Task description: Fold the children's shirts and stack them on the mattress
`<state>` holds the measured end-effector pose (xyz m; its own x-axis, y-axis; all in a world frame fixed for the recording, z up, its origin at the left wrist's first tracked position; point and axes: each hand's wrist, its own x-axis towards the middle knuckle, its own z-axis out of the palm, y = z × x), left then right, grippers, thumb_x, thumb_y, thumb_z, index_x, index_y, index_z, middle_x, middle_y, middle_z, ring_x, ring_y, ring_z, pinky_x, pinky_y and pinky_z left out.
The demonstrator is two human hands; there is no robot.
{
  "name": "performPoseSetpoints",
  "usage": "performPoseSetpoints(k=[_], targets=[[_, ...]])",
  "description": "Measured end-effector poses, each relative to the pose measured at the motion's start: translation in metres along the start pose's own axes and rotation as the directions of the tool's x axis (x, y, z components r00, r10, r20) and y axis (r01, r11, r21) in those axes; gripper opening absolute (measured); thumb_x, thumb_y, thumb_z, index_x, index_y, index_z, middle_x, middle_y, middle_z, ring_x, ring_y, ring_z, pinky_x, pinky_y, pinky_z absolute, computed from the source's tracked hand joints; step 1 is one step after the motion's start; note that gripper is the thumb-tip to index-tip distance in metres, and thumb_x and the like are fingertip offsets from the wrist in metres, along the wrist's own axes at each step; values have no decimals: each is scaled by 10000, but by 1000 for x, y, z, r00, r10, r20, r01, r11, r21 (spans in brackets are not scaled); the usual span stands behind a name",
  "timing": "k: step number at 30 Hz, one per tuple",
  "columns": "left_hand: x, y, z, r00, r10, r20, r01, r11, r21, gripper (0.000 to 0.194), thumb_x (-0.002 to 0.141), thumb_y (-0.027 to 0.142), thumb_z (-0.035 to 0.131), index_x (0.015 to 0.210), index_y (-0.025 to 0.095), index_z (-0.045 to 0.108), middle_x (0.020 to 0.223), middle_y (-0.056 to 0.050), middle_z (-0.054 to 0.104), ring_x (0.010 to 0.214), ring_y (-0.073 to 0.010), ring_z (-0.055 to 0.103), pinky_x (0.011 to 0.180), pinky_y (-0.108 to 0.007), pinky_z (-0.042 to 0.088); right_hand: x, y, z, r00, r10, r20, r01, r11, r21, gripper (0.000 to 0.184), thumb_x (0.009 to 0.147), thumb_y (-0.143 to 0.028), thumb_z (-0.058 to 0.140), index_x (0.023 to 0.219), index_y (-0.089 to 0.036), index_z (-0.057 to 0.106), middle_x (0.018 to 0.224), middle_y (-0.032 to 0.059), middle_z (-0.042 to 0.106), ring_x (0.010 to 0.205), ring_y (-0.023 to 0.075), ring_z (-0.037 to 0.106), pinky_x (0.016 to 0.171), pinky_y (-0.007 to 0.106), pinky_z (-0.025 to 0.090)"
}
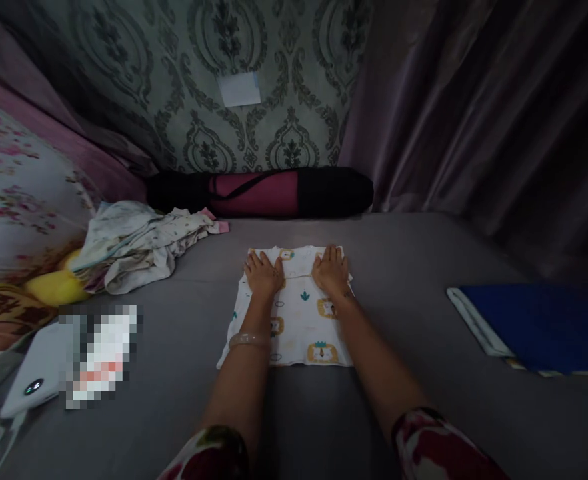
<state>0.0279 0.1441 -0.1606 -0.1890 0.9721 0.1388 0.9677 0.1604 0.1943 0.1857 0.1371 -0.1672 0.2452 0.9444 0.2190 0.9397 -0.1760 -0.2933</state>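
A small white garment (299,320) with a print of lion faces and green leaves lies flat on the grey bed sheet (399,253). Its far end is folded over into a strip. My left hand (264,275) rests flat on the left of that strip, fingers spread, with a pale bangle (249,339) on the wrist. Over on the right of the strip, my right hand (331,272) presses down with its fingers stretched out. Neither hand grips the cloth. Both forearms cover parts of the garment's sides.
Crumpled clothes (144,247) lie at the left beside a yellow cushion (59,283). A white power bank (44,363) with cables sits nearer me. Blue folded cloth (544,327) is at the right. A black and magenta bag (259,193) lies along the patterned wall (289,40).
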Motion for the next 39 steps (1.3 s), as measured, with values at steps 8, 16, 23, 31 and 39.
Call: performPoseSetpoints(k=[8,16,23,31,39], targets=[[6,-11,-5,996,68,53,-69,998,6,774,934,595,209,1431,25,373,1519,-270,283,1419,-363,262,1121,-498,243,3,4,-7,997,8,81,-7,1000,-13,622,962,-337,224,1469,13,311,1545,200,271,1436,323,198,1136,518,162],[24,-43,-20,913,407,29,-408,911,60,568,984,431,203,1405,119,423,1504,-167,380,1422,-281,277,1149,-500,183,13,15,-39,939,-211,272,225,974,-23,584,993,-390,189,1502,-122,292,1581,130,215,1459,267,144,1160,509,88],[27,-57,-5,878,461,128,-468,883,32,596,984,428,214,1454,92,363,1524,-171,341,1436,-274,256,1153,-446,221,6,24,-29,875,-388,288,409,912,-15,536,1002,-381,209,1507,-218,288,1589,59,220,1453,235,175,1165,490,131],[31,-52,-13,881,433,188,-449,892,49,610,982,436,231,1459,74,345,1536,-182,309,1442,-299,230,1148,-478,216,11,22,-31,866,-359,349,391,920,-25,547,998,-390,218,1511,-208,280,1594,67,197,1460,248,152,1162,518,123],[6,-19,-9,792,608,59,-609,793,13,546,992,413,228,1464,172,360,1549,-100,319,1445,-238,239,1174,-437,173,-6,-8,-25,854,-470,225,484,875,-10,528,1000,-343,242,1490,-164,331,1567,84,277,1449,221,196,1172,448,111]])
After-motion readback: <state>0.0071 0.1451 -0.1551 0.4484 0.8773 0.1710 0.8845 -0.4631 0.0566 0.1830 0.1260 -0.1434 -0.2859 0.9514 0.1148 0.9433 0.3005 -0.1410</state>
